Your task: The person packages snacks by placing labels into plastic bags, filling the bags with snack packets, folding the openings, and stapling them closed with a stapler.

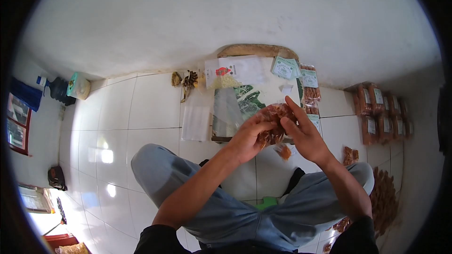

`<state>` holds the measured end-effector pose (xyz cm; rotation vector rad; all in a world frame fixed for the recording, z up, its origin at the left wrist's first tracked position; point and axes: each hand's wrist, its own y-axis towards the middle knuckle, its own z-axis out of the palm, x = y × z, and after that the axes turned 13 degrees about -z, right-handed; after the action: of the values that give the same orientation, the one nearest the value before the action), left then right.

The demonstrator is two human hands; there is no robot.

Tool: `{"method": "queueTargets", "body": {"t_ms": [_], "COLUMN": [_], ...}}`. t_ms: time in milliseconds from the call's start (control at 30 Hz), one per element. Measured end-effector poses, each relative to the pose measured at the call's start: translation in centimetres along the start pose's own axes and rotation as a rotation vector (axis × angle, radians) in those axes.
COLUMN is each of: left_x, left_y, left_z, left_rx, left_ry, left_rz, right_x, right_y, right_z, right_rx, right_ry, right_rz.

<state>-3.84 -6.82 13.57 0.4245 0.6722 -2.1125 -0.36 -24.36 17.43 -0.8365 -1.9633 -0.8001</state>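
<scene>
My left hand (248, 137) is wrapped round a bunch of small clear plastic packets of reddish-brown food (278, 113), held up in front of the low table. On the other side, my right hand (308, 138) presses its thumb against the same packets, its index finger stretched upward along their edge. Part of its grip is hidden behind the packets. Below the hands, another small packet with orange-brown contents (284, 152) lies near the table's front edge. The low table (282, 91) has a green-and-white patterned top.
Green printed labels (285, 68) lie at the table's back right, beside labelled strips of packets (310, 77). Clear plastic bags (196, 122) lie to the left. Filled labelled packs (376, 99) stand by the right wall. A heap of brown packets (385, 193) lies beside my right knee.
</scene>
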Motion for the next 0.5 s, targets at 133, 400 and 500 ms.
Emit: {"method": "queueTargets", "body": {"t_ms": [133,400,500], "left_x": [-0.6,-1.9,-2.1], "left_y": [-0.4,-1.1,-1.6], "left_z": [0.3,0.3,1.3], "left_rx": [0.009,0.175,0.144], "left_ry": [-0.099,-0.282,-0.262], "left_rz": [-0.026,0.017,0.046], "right_x": [0.7,2.9,3.5], "right_y": [-0.4,-0.4,-0.5], "right_z": [1.0,0.8,0.2], "right_rx": [-0.122,-0.106,-0.081], "right_ry": [0.115,-0.338,-0.448], "right_rz": [-0.111,-0.388,-0.439]}}
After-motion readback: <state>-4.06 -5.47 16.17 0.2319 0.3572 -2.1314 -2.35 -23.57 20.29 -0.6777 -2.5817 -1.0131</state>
